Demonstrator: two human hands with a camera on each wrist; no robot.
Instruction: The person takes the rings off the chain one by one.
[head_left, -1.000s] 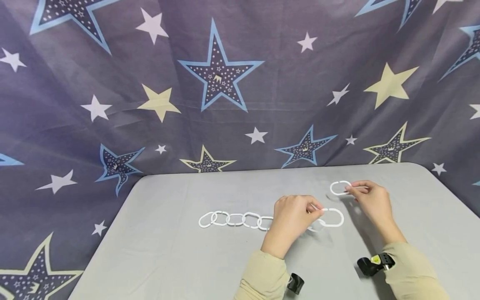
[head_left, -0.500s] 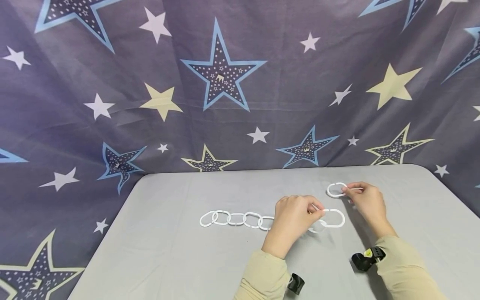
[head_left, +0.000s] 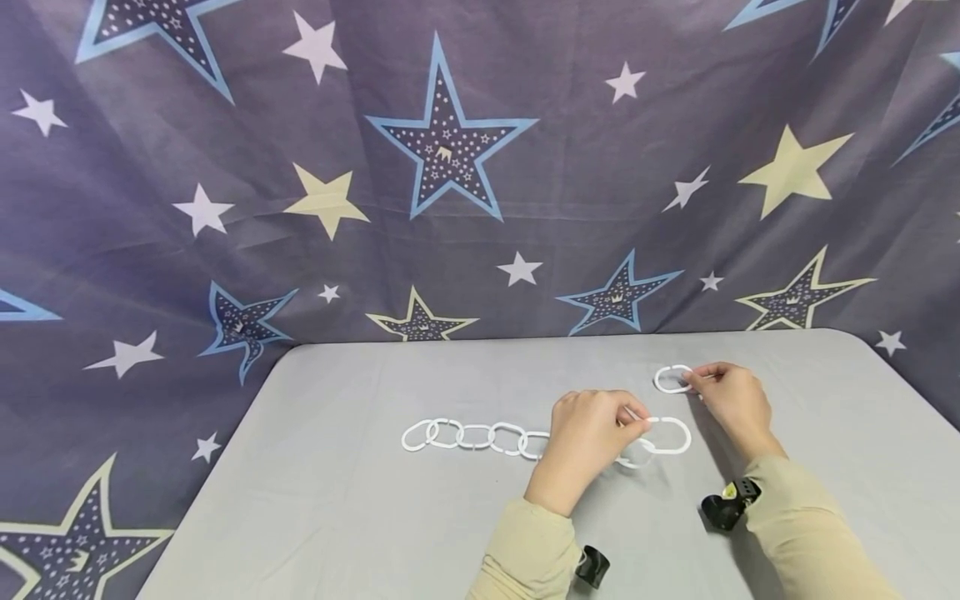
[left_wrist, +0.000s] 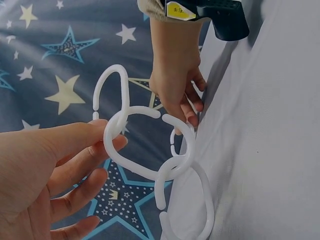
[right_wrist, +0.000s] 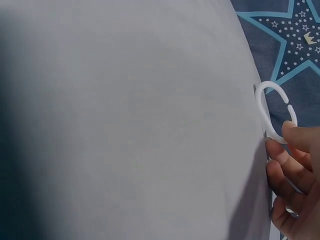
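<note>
Left hand: pinches end of white chain
Chain: across counter toward 9 o'clock
Right hand: pinches loose link, apart, at chain end's 12 o'clock
Counter's far edge: beyond loose link

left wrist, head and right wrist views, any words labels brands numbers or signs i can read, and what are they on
"9" (probably; the mark before it is unclear): on the yellow label of the black device at the right wrist, left wrist view.
In the head view, the yellow label is too small to read.
No text can be made out on the white chain, separate link or starry backdrop.
</note>
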